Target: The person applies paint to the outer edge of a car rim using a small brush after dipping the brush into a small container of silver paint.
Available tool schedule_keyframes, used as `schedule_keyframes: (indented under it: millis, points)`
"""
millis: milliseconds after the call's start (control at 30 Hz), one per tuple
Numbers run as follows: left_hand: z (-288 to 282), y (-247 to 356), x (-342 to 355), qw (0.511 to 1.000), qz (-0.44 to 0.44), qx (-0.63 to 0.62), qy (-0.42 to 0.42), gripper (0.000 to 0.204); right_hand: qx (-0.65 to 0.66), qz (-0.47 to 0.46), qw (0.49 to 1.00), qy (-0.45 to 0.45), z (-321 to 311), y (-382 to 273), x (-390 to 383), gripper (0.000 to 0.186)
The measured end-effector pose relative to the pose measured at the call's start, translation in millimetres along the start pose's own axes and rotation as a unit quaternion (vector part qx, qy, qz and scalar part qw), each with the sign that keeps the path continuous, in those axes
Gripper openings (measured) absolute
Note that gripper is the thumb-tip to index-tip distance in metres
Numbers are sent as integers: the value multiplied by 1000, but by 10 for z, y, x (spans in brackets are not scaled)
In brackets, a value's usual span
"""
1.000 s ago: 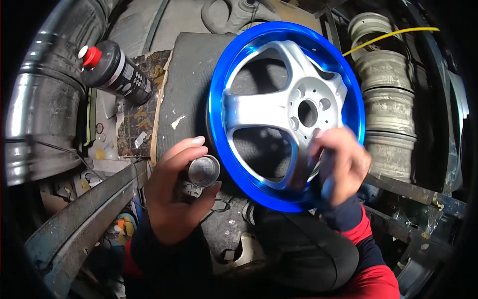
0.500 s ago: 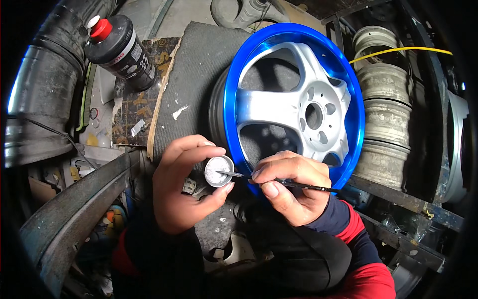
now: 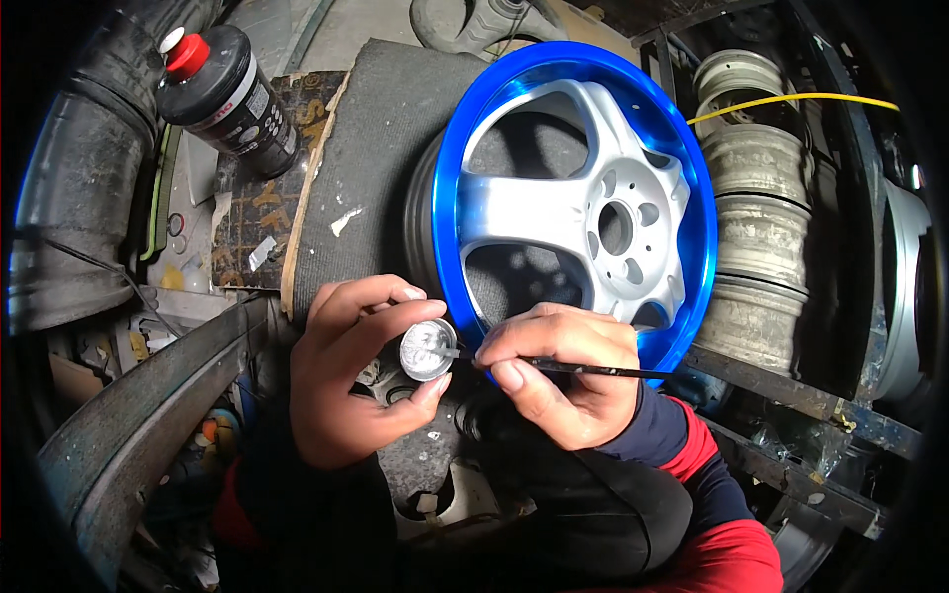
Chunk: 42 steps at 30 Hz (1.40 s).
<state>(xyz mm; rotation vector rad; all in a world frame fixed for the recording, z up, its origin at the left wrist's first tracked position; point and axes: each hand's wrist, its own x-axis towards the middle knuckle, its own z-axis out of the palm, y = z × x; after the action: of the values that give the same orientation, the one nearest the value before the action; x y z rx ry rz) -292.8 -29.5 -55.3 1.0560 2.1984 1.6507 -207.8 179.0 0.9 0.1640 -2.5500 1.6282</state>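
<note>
Between the thumb and fingers of my left hand (image 3: 351,381) is a small round cap (image 3: 427,352) with silvery-white paint inside, its opening facing up. My right hand (image 3: 568,371) pinches a thin dark-handled paintbrush (image 3: 593,369), its tip inside the cap and touching the paint. Just beyond my hands a wheel rim (image 3: 524,210) with a shiny blue lip and silver spokes lies tilted on a grey ribbed mat (image 3: 366,168). My right hand overlaps the near edge of the rim in view; whether they touch I cannot tell.
A black bottle with a red and white cap (image 3: 232,104) stands on a stained board (image 3: 262,212) at the far left. Stacked bare wheel rims (image 3: 756,237) sit in a metal rack (image 3: 825,395) on the right, a yellow hose (image 3: 761,102) crossing them. A curved metal piece (image 3: 148,425) is at near left.
The brush tip has shifted toward the right side of the cap, and the cap tilts slightly differently. The whole view has slid a little, moving everything slightly left.
</note>
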Motion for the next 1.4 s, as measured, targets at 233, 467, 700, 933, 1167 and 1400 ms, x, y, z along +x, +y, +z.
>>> schedule_keyframes:
  millis: [233, 467, 700, 933, 1167, 1400]
  points:
    - [22, 1, 20, 1000, 4, 8, -10, 58, -15, 29, 999, 3, -77, -40, -9, 9]
    - [21, 21, 23, 1000, -5, 3, -18, 60, 151, 181, 967, 96, -103, -6, -98, 12]
    - [16, 4, 12, 1000, -7, 0, -28, 61, 190, 198, 955, 108, -100, 41, -122, 14]
    - [32, -31, 9, 999, -9, -6, -36, 62, 228, 205, 942, 136, -152, 108, -164, 14]
    - [-24, -24, -61, 995, -75, -51, -33, 61, 153, 57, 969, 188, -247, 296, -144, 11]
    - [-59, -51, -116, 993, -102, -46, -42, 61, -79, -92, 989, 81, -249, 397, -53, 19]
